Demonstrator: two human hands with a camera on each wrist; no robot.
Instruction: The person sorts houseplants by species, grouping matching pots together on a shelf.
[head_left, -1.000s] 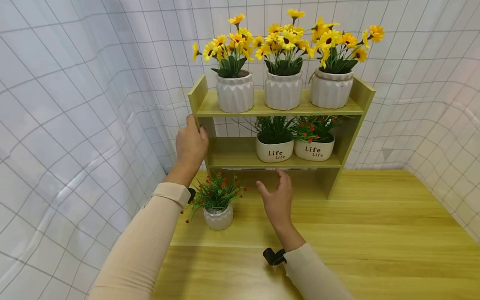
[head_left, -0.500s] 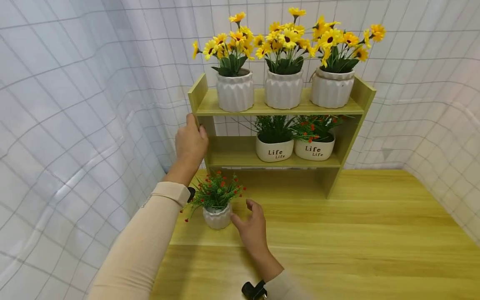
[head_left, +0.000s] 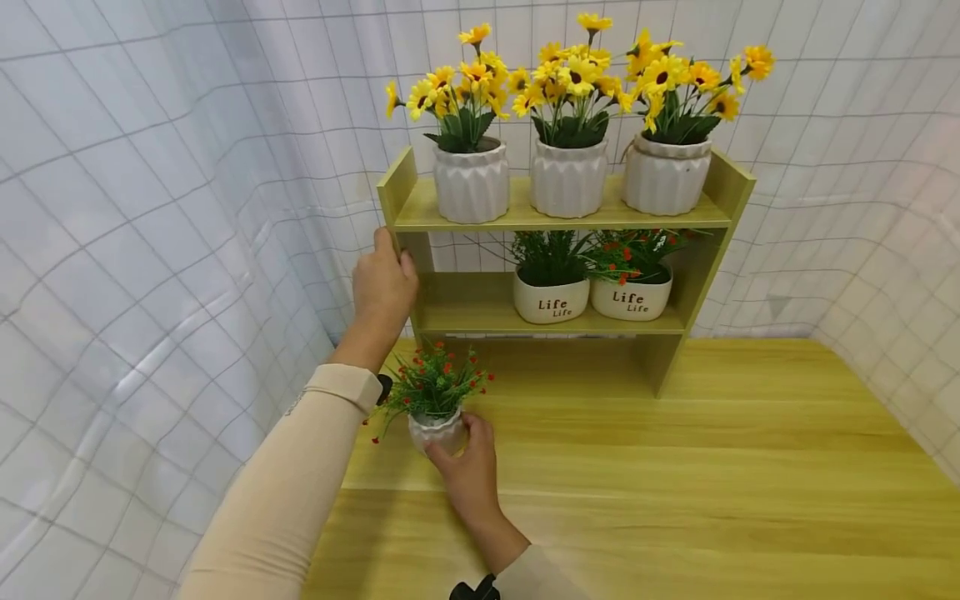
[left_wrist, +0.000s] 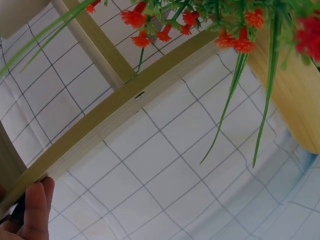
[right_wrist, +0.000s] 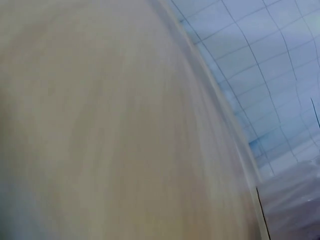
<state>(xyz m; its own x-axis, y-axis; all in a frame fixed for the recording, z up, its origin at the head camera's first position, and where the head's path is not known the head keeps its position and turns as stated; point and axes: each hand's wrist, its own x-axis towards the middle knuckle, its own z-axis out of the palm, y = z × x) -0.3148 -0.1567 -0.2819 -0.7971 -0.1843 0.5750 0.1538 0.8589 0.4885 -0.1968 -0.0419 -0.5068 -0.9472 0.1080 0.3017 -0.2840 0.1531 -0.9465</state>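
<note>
In the head view, my left hand [head_left: 382, 287] grips the left side panel of a wooden shelf rack [head_left: 465, 315]. The left wrist view has its fingers [left_wrist: 36, 207] bent at the panel's edge. Down on the table, my right hand [head_left: 474, 479] holds a white fluted flowerpot [head_left: 427, 431] from its right side, thumb in front and a finger at the rim. Green leaves and small red flowers [head_left: 435, 383] fill this pot, which stands before the rack's lower left. The right wrist view is blurred and does not show the right fingers.
White pots of yellow flowers [head_left: 566, 179] line the top board. On the middle board, two cream "Life" planters, a left one [head_left: 551, 302] and a right one [head_left: 632, 300], stand toward the right. Wood-grain table [head_left: 750, 467] extends right; a gridded curtain [head_left: 187, 208] hangs around.
My right hand has moved down and left from beneath the middle board to the red-flowered pot and taken hold of it. The left hand stays on the rack's panel.
</note>
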